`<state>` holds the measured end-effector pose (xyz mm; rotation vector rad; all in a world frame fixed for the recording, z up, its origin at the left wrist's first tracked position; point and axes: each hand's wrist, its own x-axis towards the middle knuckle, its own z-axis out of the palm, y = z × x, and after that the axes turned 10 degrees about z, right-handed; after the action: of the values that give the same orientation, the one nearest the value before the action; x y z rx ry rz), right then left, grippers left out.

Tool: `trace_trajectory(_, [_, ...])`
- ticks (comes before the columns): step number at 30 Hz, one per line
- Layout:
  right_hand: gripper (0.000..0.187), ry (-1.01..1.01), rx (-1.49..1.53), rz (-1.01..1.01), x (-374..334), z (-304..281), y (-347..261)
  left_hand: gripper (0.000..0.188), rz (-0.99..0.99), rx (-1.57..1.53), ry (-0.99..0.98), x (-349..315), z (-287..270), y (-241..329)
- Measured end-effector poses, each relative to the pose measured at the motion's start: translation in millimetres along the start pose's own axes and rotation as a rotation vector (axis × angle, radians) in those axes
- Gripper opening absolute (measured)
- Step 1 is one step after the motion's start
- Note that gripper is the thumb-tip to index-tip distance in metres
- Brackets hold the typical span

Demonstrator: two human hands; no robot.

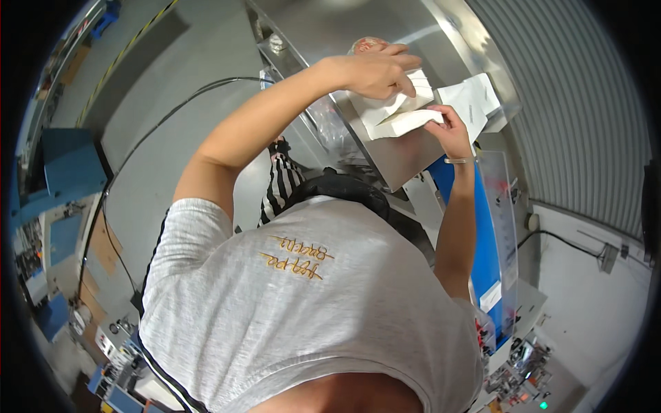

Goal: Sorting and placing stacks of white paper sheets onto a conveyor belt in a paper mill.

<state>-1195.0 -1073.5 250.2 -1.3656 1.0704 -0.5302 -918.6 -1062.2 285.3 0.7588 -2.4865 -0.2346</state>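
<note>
A white folded piece that looks like a thin cardboard carton (pixel 387 124) is held over the metal table's near right part, with its flaps partly opened out. My left hand (pixel 379 74) reaches across from the left and lies over its far side, fingers bent down onto the white panel. Lower right, my right hand (pixel 451 131) pinches the carton's near edge between thumb and fingers. Just beyond my left hand is a round red-and-white thing (pixel 370 45), partly covered, its kind unclear. White flat sheets or cartons (pixel 471 100) lie right of my hands.
The metal table (pixel 330 20) has a raised rim on its right. A blue conveyor belt (pixel 487 261) with a clear side guard runs beside my right arm. A ribbed grey shutter (pixel 564 103) stands at right. Black cable (pixel 200 89) crosses on the left.
</note>
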Motion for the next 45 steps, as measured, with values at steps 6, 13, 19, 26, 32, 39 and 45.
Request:
trace_trajectory(6, [0.031,0.015,-0.07,-0.003,1,-3,-1,0.038,0.013,-0.085,-0.09,6,0,-7])
trace_trajectory(13, [0.026,0.011,-0.182,-0.159,-16,-2,7,0.028,-0.166,-0.091,-0.106,17,-2,23])
trace_trajectory(19, [0.024,0.512,0.17,0.106,-92,-28,67,0.04,-0.334,0.086,0.098,9,24,52])
trace_trajectory(26, [0.059,1.207,-0.315,0.611,-196,-110,168,0.044,-0.265,0.141,0.255,5,34,60])
trace_trajectory(32, [0.058,1.137,-0.941,0.045,-167,-85,121,0.044,-0.173,0.175,0.274,0,37,62])
trace_trajectory(39, [0.054,0.296,-0.338,-0.112,-34,20,3,0.039,-0.188,0.104,0.261,-2,30,52])
trace_trajectory(45, [0.035,0.017,0.021,-0.006,13,21,-4,0.032,-0.224,-0.167,0.056,2,9,24])
